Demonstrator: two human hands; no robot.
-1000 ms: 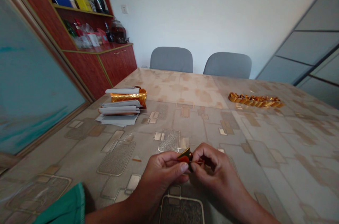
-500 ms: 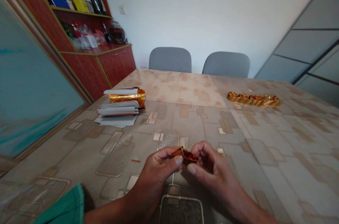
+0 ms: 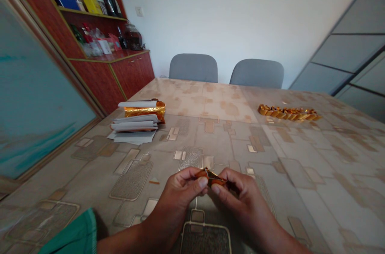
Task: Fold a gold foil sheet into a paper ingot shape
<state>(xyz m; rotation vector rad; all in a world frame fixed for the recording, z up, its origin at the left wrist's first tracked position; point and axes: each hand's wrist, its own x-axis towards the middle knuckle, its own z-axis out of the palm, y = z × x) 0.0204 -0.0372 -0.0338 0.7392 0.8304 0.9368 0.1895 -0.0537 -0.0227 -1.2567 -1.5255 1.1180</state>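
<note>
Between both hands is a small folded piece of gold foil paper (image 3: 214, 176), held just above the table. My left hand (image 3: 183, 190) pinches its left end between thumb and fingers. At the right end, my right hand (image 3: 237, 194) grips it the same way, thumb in front and fingers curled behind. Part of the folded paper is hidden by the fingertips. A tiny orange scrap (image 3: 154, 182) lies on the table to the left of my left hand.
A pile of gold foil sheets with white backs (image 3: 135, 125) lies at the left on the patterned tablecloth (image 3: 168, 158). A row of folded gold foil pieces (image 3: 288, 113) sits at the far right. Two grey chairs (image 3: 193, 67) stand behind the table.
My right hand's fingers have closed onto the right end of the folded foil paper, where they were looser before. My left hand has hardly moved.
</note>
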